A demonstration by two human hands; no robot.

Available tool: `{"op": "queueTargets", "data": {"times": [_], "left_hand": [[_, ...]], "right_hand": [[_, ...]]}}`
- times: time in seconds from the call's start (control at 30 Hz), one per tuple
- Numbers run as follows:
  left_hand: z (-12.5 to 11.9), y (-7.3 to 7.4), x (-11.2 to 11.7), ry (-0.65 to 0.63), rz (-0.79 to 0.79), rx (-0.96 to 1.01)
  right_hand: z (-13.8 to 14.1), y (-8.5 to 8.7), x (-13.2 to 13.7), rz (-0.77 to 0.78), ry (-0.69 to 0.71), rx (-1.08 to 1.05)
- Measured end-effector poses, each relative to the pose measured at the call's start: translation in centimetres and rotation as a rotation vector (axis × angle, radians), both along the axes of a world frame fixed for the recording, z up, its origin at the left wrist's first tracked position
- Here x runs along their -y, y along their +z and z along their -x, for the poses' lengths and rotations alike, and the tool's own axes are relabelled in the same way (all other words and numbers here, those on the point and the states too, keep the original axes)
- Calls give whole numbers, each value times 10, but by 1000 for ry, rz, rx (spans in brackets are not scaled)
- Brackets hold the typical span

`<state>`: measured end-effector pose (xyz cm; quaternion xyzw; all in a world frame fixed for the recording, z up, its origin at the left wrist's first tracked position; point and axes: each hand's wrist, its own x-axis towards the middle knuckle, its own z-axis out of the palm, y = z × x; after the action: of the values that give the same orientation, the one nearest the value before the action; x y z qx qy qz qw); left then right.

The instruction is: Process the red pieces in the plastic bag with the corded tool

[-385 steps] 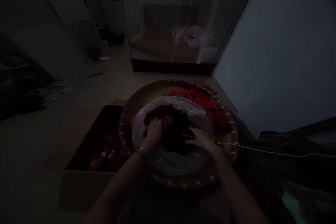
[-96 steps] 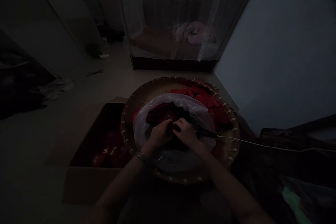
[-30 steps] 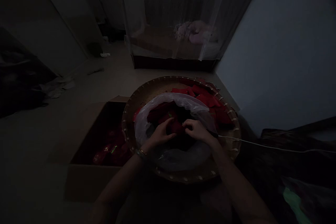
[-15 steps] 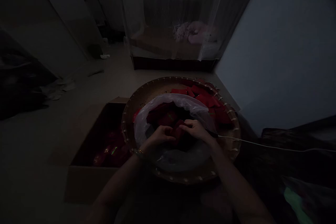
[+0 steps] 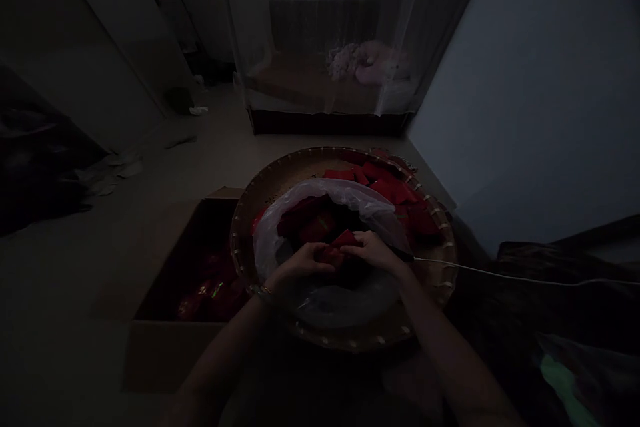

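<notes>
Both my hands are over the mouth of a translucent plastic bag (image 5: pixel 280 220), which lies in a round woven bamboo tray (image 5: pixel 270 180). Between them is a small red packet (image 5: pixel 345 238). My left hand (image 5: pixel 305 261) grips its left side with thumb and fingers. On its right, my right hand (image 5: pixel 373 250) pinches the packet's edge. Inside the bag are more dark red packets (image 5: pixel 317 223), one with a gold-green mark. Flat red pieces (image 5: pixel 387 183) are heaped along the tray's far right side. Dim light hides fine detail.
A cardboard box (image 5: pixel 170 340) holding shiny red packages (image 5: pixel 205 297) stands at the tray's left. From near my right hand a white cord (image 5: pixel 500 275) runs off right. Beyond are a netted bed (image 5: pixel 300 80) and a pale wall (image 5: pixel 530 93); dark bags (image 5: pixel 525 320) lie right.
The red packet between my hands has turned, and its top now shows more clearly. My fingers have shifted slightly on it. The whole view has moved a little.
</notes>
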<state>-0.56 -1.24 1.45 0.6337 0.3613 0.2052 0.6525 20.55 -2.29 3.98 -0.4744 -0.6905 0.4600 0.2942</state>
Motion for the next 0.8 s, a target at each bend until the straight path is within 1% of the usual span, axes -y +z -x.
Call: {"op": "queueTargets", "data": {"times": [0.07,0.13,0.23,0.3,0.4,0.47,0.6,0.67,0.8], "left_hand": [[-1,-3,1,-2,60,40],[-1,-5,1,-10,105,49],[2,-4,0,-11,113,0],[4,-2,0,-10,98,-31],[4,-2,-1,-8,84,-37],[3,-3,-1,-4,91,-32],[-1,-4,1,6,109,-54],[-3,-4,2,-7,91,-58],[-6,-1,3,-3,63,-35]], "right_hand": [[1,-4,-1,-58,-89,2],[0,-7,-2,-140,-142,45],[-2,-8,-3,-212,-149,79],[-3,-8,-4,-222,-143,69],[-1,-8,-2,-193,-162,45],[4,-10,0,-175,-235,24],[17,-16,4,-187,-450,48],[23,-17,6,-203,-484,103],[29,-16,4,-298,-485,155]]}}
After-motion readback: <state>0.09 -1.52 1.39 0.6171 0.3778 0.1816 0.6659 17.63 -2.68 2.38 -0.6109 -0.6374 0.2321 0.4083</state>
